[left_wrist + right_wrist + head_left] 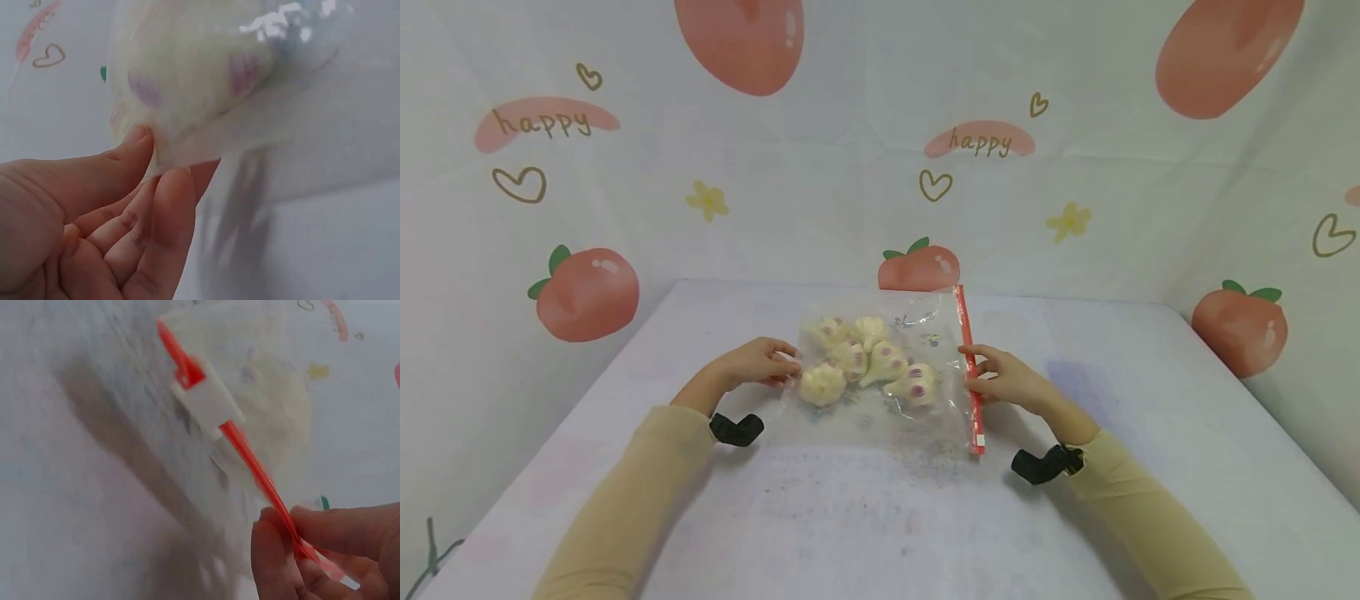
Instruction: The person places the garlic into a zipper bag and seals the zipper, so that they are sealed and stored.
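Note:
A clear zip bag (880,429) with a red zip strip (968,333) along its right side holds several garlic bulbs (887,364). At the bag's left edge my left hand (752,362) pinches the plastic between thumb and fingers. In the left wrist view a bulb with purple marks (187,69) shows through the film just above the thumb. My right hand (1011,379) pinches the red strip near its middle. Toward the strip's near end sits a white slider (209,403), seen in the right wrist view. Between both hands the bag is spread, with shadows beneath it.
The bag is over a table with a pale cloth (850,533) that has faint dark smudges. Behind stands a white backdrop (820,200) printed with red fruit, hearts and lettering. Each wrist carries a black camera mount (737,430).

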`<state>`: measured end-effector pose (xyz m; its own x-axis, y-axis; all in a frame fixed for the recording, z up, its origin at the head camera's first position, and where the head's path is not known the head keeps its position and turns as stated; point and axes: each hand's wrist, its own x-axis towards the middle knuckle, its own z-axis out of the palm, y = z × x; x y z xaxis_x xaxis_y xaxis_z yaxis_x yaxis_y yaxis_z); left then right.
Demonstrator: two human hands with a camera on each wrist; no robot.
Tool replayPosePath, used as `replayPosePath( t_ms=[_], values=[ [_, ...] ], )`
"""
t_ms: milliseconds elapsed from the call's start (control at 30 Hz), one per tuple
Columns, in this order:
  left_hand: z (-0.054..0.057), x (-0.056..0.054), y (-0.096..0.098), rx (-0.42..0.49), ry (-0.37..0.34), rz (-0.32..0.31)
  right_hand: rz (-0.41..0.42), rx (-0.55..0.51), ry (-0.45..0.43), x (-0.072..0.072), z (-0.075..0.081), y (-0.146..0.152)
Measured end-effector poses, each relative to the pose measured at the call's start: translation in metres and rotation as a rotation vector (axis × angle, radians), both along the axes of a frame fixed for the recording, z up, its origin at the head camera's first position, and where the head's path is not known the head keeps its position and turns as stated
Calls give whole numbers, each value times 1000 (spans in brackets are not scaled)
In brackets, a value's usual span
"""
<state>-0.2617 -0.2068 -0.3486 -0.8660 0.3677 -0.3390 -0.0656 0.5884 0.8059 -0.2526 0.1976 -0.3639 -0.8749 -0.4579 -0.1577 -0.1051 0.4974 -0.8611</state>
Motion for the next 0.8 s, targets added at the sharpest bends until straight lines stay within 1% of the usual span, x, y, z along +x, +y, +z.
replayPosePath(
  t_ms=[133,200,300,367,433,633,800],
  values=[
    [-2,6,5,45,-17,-26,36,-1,-6,-7,-1,14],
    [-3,9,8,67,-20,-39,54,-2,-24,-10,-1,22],
    [-6,11,11,100,-34,-31,84,-2,-76,-13,0,32],
    [-7,12,13,116,-31,-26,101,7,-110,-14,0,37],
    [-8,13,14,130,-26,-21,112,22,-125,-15,1,40],
    [-8,13,16,159,-1,-10,129,33,-123,-16,2,45],
    [-9,11,16,152,13,8,158,1,-105,-16,2,47]
  ],
)
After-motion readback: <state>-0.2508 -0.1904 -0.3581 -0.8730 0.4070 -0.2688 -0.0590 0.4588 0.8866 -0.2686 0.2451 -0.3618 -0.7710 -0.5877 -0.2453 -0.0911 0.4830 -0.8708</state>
